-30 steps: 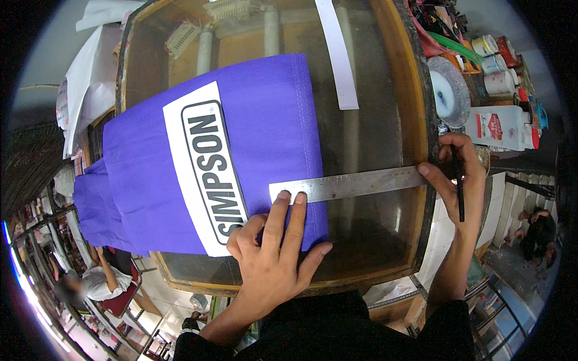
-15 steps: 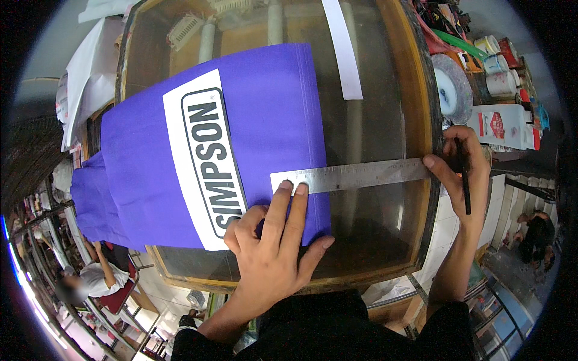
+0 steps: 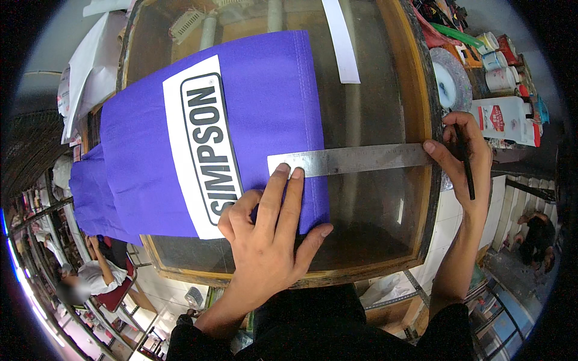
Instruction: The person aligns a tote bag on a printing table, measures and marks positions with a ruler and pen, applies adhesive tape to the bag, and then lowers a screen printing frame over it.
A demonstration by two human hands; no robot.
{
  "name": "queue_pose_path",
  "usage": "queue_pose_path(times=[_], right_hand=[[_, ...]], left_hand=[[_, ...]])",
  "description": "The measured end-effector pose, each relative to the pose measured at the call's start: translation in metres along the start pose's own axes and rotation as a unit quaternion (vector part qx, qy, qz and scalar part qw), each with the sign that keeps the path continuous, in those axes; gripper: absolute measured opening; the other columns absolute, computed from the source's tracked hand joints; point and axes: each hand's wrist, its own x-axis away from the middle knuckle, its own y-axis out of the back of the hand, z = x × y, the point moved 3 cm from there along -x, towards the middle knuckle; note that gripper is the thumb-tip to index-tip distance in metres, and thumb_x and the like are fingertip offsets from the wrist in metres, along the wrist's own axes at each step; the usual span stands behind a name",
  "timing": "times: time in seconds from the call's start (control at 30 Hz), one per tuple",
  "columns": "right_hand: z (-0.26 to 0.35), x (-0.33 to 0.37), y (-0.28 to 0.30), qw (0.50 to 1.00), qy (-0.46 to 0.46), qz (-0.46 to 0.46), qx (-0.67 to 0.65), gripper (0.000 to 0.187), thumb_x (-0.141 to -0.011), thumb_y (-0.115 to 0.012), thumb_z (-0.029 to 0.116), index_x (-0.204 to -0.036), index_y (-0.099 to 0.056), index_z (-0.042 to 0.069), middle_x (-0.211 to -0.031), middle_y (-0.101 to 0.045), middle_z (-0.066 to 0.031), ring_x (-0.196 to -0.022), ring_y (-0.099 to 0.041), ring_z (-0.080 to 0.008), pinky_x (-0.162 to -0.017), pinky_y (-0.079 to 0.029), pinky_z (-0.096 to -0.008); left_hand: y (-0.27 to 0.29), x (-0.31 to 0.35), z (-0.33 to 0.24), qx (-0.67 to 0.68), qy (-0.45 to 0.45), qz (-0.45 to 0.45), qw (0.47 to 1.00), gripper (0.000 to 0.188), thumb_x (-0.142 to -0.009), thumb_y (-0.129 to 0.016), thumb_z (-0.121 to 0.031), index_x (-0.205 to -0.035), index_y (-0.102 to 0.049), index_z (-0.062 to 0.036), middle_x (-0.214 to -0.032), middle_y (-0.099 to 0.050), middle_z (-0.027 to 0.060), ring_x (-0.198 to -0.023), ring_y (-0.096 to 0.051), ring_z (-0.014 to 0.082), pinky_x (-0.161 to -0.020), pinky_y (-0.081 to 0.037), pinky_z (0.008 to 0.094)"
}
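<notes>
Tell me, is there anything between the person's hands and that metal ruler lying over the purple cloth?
Nothing visible. The left hand presses its fingertips straight onto the metal ruler where it lies over the purple cloth. The right hand, which also holds a dark pen, touches the ruler's other end at the wooden frame of the glass-topped table.

A glass-topped table (image 3: 373, 120) with a thick wooden frame fills the middle, pipes and a slatted part showing dimly through the pane. On the far right sits a cluttered shelf (image 3: 500, 66) of tins, cups and a round plate. Pale floor tiles (image 3: 174, 295) show below the near edge (another person sits at lower left).
</notes>
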Motion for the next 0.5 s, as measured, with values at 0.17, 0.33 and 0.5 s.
queue_pose_path(times=[0.17, 0.33, 0.5], right_hand=[[0.0006, 0.0001, 0.0012, 1.000, -0.009, 0.006, 0.009, 0.039, -0.083, -0.086, 0.011, -0.112, -0.060, 0.005, -0.080, -0.049, 0.0033, -0.073, -0.047, -0.0073, -0.064, -0.039, -0.0233], [-0.0036, -0.0005, -0.0004, 1.000, -0.002, 0.005, -0.011, 0.040, -0.083, -0.087, 0.012, -0.112, -0.060, 0.005, -0.081, -0.050, 0.0026, -0.073, -0.048, -0.0076, -0.063, -0.039, -0.0237], [-0.0036, -0.0008, -0.0003, 1.000, -0.004, 0.002, -0.005, 0.039, -0.083, -0.087, 0.011, -0.111, -0.060, 0.005, -0.081, -0.051, 0.0025, -0.073, -0.049, -0.0076, -0.064, -0.040, -0.0236]], left_hand=[[-0.0003, -0.0008, 0.0013, -0.013, -0.024, -0.022, 0.999, 0.073, -0.086, -0.075, -0.050, -0.141, -0.061, -0.0040, -0.151, -0.051, 0.0128, -0.109, -0.045, 0.0293, -0.093, -0.029, 0.0455], [-0.0003, -0.0005, 0.0012, -0.012, -0.023, -0.021, 0.999, 0.073, -0.085, -0.076, -0.050, -0.140, -0.061, -0.0042, -0.150, -0.051, 0.0128, -0.109, -0.046, 0.0296, -0.094, -0.030, 0.0455], [0.0002, 0.0020, 0.0007, 0.005, -0.002, 0.003, 1.000, 0.077, -0.086, -0.075, -0.048, -0.149, -0.053, -0.0088, -0.153, -0.048, 0.0114, -0.122, -0.043, 0.0314, -0.104, -0.028, 0.0484]])
